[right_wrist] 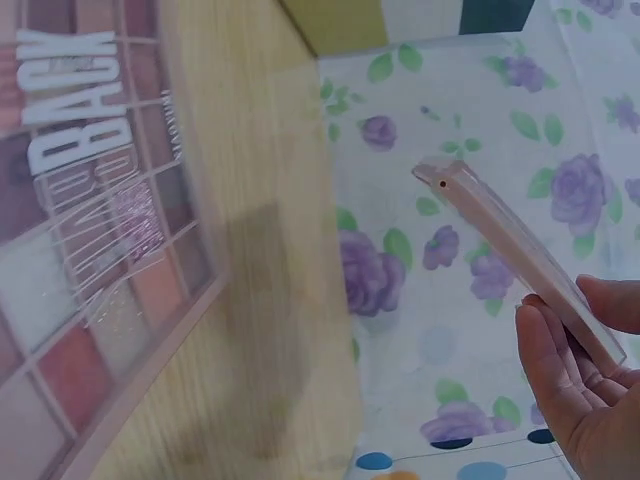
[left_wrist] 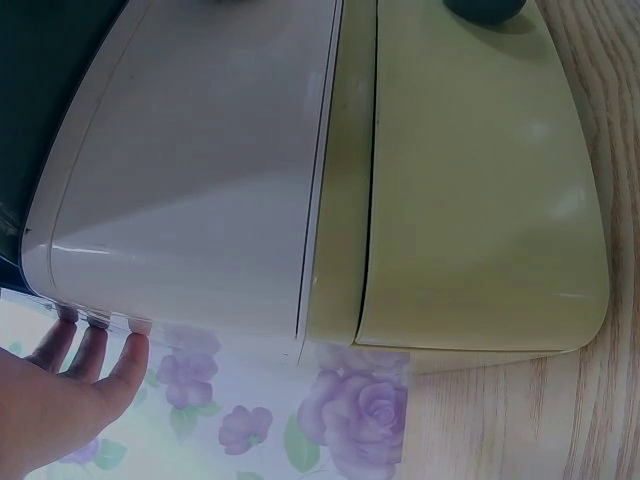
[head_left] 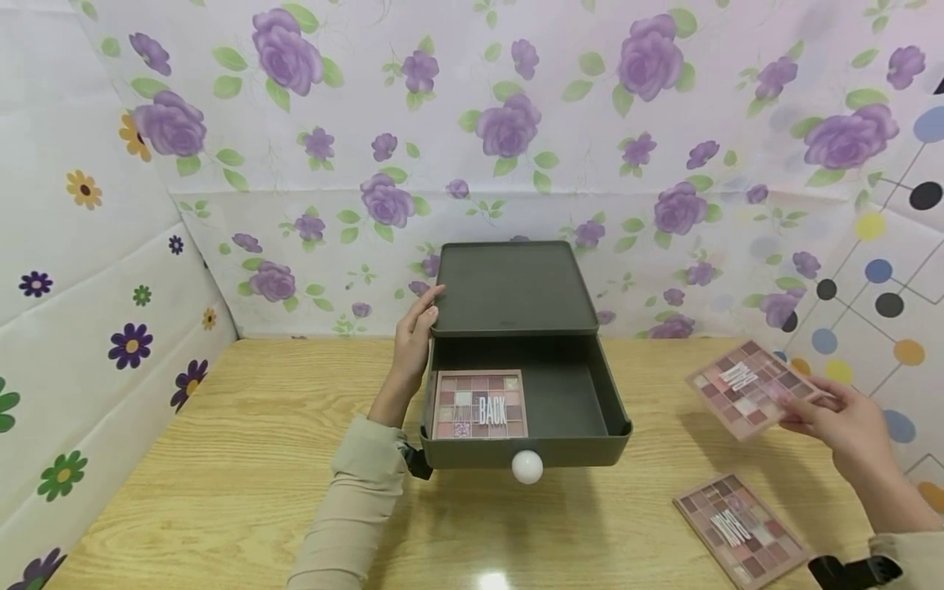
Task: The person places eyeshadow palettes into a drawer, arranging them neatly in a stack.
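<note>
A dark green drawer (head_left: 568,397) with a white knob (head_left: 527,467) stands pulled out from a small drawer cabinet (head_left: 512,287). Inside it, on the left, lies an eyeshadow palette (head_left: 479,401) lettered "BACK". My left hand (head_left: 411,348) rests its fingertips on the cabinet's left side; the left wrist view shows these fingers (left_wrist: 125,370) touching the edge near the white tier (left_wrist: 200,180). Off to the right, my right hand (head_left: 848,422) pinches a second palette (head_left: 745,392) by one edge above the table. That palette (right_wrist: 520,245) appears edge-on in the right wrist view.
A third palette (head_left: 741,528) lies on the wooden table (head_left: 280,442) at the front right. Below the white tier comes a yellow tier (left_wrist: 480,190) with a dark green knob (left_wrist: 485,8). Flower-patterned sheeting (head_left: 457,123) hangs behind the table and at its sides.
</note>
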Motion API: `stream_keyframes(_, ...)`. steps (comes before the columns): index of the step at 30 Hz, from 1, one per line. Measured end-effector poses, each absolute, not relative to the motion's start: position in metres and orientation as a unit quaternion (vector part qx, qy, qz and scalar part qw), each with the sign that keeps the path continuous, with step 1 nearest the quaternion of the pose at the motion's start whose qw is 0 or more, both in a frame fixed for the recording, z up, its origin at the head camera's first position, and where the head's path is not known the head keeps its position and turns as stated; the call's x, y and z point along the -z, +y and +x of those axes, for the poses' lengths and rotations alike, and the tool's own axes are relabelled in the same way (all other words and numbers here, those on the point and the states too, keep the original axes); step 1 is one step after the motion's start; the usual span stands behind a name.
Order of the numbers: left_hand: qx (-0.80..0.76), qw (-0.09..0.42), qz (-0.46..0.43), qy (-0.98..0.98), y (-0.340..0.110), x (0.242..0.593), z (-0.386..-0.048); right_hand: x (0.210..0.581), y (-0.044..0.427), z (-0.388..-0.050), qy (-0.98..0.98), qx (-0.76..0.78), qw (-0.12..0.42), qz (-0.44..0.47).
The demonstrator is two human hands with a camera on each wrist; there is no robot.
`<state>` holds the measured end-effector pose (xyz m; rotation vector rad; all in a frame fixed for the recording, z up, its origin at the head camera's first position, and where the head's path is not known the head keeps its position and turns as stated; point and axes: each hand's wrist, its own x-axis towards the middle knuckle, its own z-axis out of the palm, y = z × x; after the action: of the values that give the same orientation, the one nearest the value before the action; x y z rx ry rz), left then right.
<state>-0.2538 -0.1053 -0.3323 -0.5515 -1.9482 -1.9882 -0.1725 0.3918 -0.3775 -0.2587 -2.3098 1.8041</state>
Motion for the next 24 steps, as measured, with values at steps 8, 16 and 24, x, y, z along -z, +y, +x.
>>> stream_keyframes(8, 0.697, 0.152, -0.194, -0.673, -0.105, 0.332, -0.254, 0.364, 0.386, -0.167, -0.733, -0.668, 0.103, -0.072)
stream_keyframes(16, 0.697, 0.157, -0.196, -0.672, -0.104, 0.331, -0.254, 0.348, 0.380, -0.160, -0.651, -0.751, 0.108, -0.020)
stream_keyframes(24, 0.700, 0.153, -0.191, -0.671, -0.104, 0.332, -0.254, 0.341, 0.376, -0.159, -0.621, -0.779, 0.085, 0.001)
